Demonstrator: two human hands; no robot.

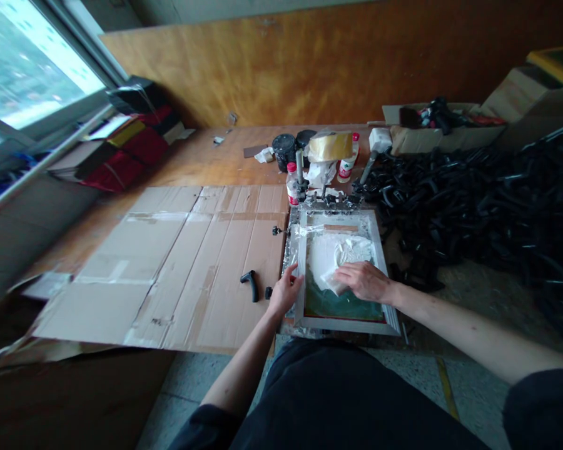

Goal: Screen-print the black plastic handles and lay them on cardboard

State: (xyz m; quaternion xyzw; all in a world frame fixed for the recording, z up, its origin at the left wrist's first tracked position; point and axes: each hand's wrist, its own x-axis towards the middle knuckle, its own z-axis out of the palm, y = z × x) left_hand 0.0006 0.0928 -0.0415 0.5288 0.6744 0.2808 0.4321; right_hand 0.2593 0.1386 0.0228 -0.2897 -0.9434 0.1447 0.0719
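Observation:
A silk-screen printing frame (344, 325) with a silvery rim and green mesh lies in front of me on the table. My left hand (285, 292) is at its left rim, with the fingers closed round the edge. Inside the frame my right hand (365, 281) presses a crumpled white rag (351, 250) onto the mesh, its fingers bent over the cloth. White material covers part of the mesh under and left of the rag. A brownish strip (340, 229) lies across the frame's far end. Metal clamps (331, 199) stand at the frame's far side.
Flattened cardboard (169, 275) spreads to the left, with one curved black part (250, 285) on it. A large heap of black parts (478, 206) lies to the right. Behind the frame stand red-capped bottles (292, 182), a dark tub (284, 152) and a tape roll (331, 147).

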